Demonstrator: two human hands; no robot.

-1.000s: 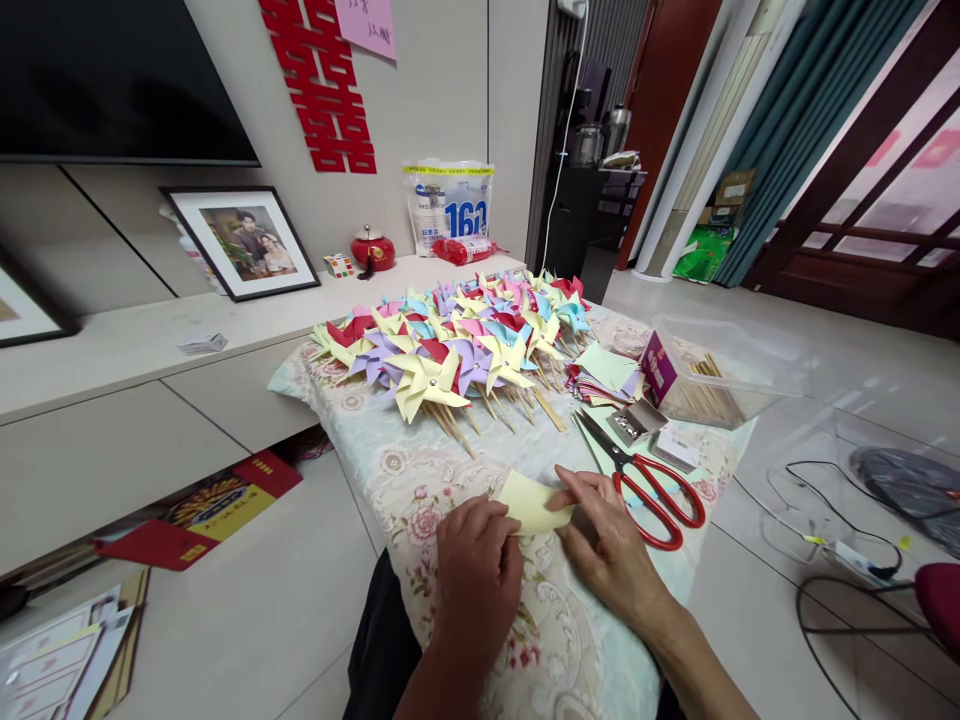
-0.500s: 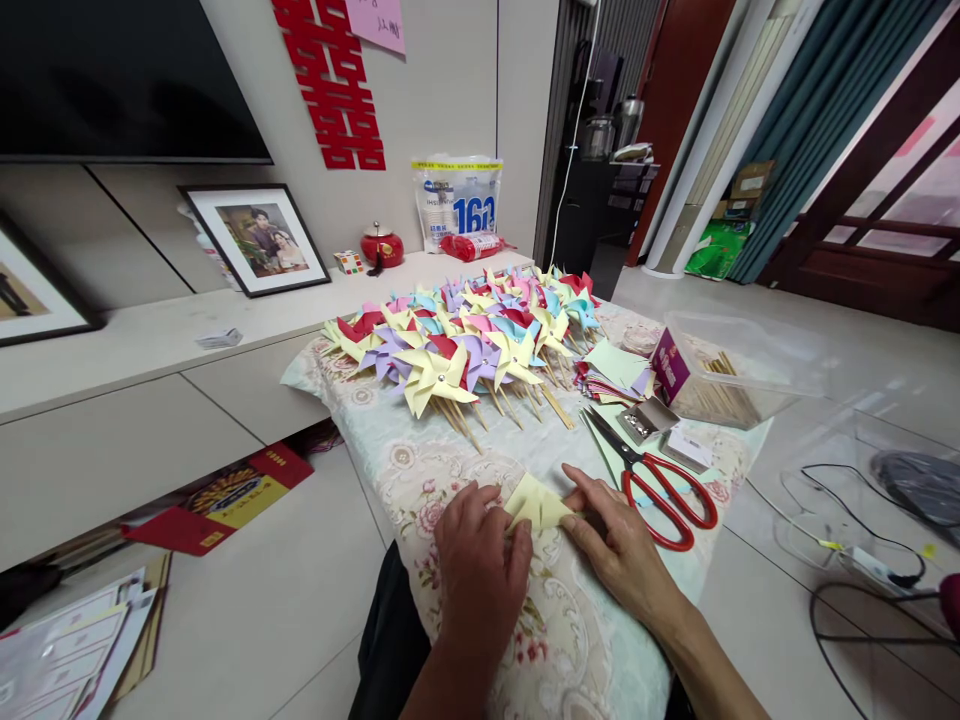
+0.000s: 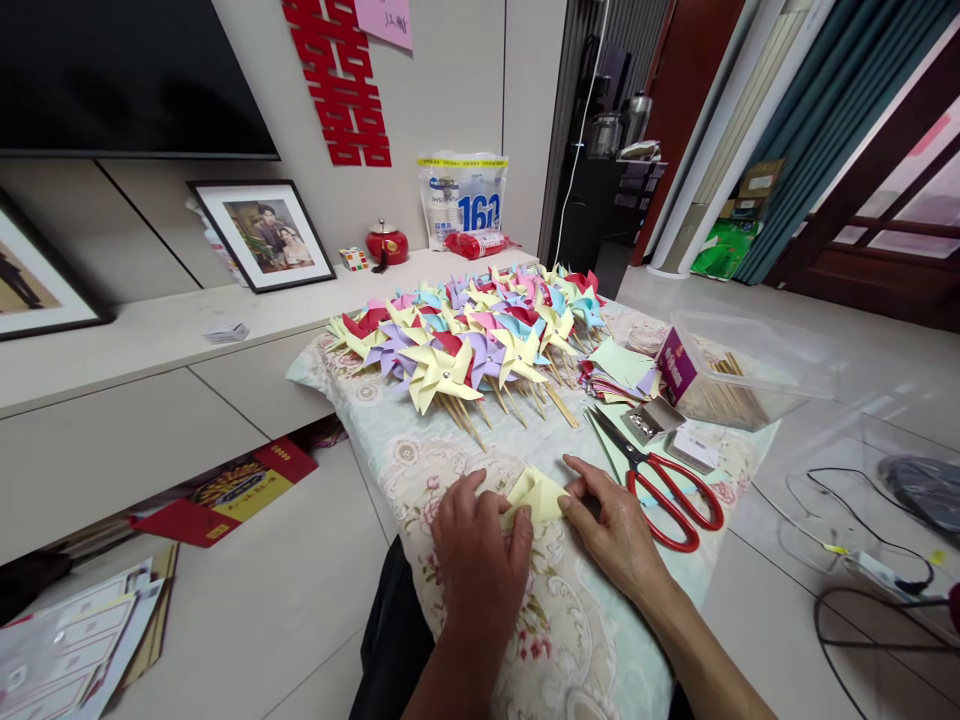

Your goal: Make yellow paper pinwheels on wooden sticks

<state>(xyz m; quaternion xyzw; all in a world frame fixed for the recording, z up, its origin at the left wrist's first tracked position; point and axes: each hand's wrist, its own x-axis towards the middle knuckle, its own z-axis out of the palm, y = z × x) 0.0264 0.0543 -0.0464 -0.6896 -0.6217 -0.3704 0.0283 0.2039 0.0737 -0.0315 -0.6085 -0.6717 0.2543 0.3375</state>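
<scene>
Between my hands, low over the floral tablecloth point(image 3: 551, 590), is a pale yellow piece of paper point(image 3: 541, 497), creased and partly folded. My left hand point(image 3: 480, 550) is closed on its left edge, thumb at the near side and fingers curled. On the other side, my right hand point(image 3: 611, 520) pinches the paper's right corner between thumb and fingers. Large red-handled scissors point(image 3: 652, 475) lie just right of my right hand. Beyond the hands, many paper pinwheels point(image 3: 444, 376) in yellow, purple, red, pink and blue lie on wooden sticks.
A stack of coloured paper point(image 3: 619, 370), a small open box point(image 3: 651, 420) of metal fasteners and a clear plastic bin point(image 3: 742, 350) of sticks stand at the right. A low white cabinet point(image 3: 165, 360) runs along the left. Cables and a power strip point(image 3: 874, 570) lie on the floor.
The yellow paper has risen into a more raised fold between my fingers. My right hand has shifted slightly with its corner, and the whole view has moved a little.
</scene>
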